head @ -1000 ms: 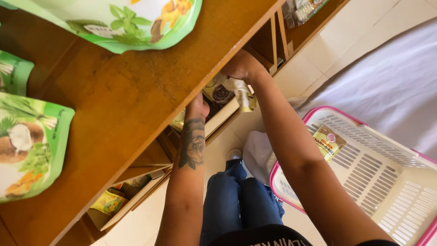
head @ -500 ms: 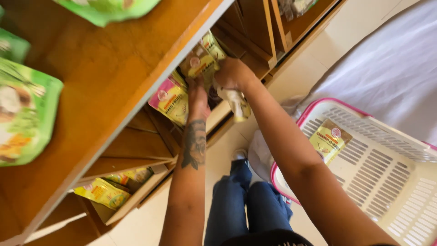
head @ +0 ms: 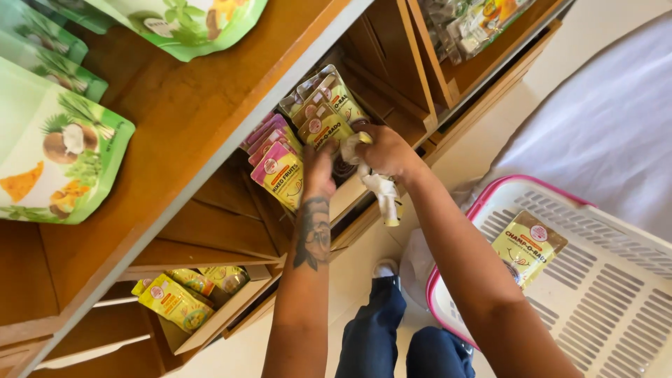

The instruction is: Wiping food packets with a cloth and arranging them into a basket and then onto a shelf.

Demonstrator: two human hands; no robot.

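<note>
Yellow pouches: stood upright in a row inside a wooden shelf compartment, below the shelf top.
Right hand: closed over a crumpled white cloth, pressed at the front yellow pouch; the cloth's tail is seen hanging below the fist.
Left hand: laid against the pouch fronts, fingers extended, between yellow and pink rows; whether anything is gripped cannot be told. A tattoo is noted on the forearm.
Pink pouches: packed just beside the yellow row, to its left.
Lower compartment: more yellow packets are kept there.
Shelf top: large green bags are laid flat.
Basket: white with pink rim, on the floor at right; one yellow pouch lies inside.
</note>
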